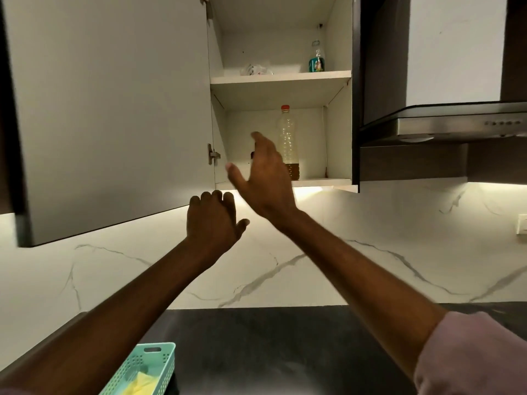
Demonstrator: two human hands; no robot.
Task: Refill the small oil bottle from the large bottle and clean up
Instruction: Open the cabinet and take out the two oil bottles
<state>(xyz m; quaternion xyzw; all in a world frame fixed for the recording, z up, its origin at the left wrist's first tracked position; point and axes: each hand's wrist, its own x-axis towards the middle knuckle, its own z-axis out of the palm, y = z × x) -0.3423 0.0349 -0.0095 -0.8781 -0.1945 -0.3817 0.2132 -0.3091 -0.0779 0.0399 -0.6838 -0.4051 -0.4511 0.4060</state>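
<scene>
Grip state: right hand is spread wide and empty before the large bottle, at frame centre on the lower cabinet shelf; left hand empty. Nearly drained, thin plastic: judged light, crushable, possibly oily; best taken mid-body.

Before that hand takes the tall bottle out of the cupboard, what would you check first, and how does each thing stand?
1. Cupboard door swung open: ok.
2. Large bottle upright on the lower shelf: ok.
3. Its red cap on: ok; tightness: cannot tell.
4. Right hand open, holding nothing, in front of the bottle: ok.
5. Left hand free, below the cupboard: ok.
6. Dark object behind the right hand, possibly in the way: cannot tell.
</scene>
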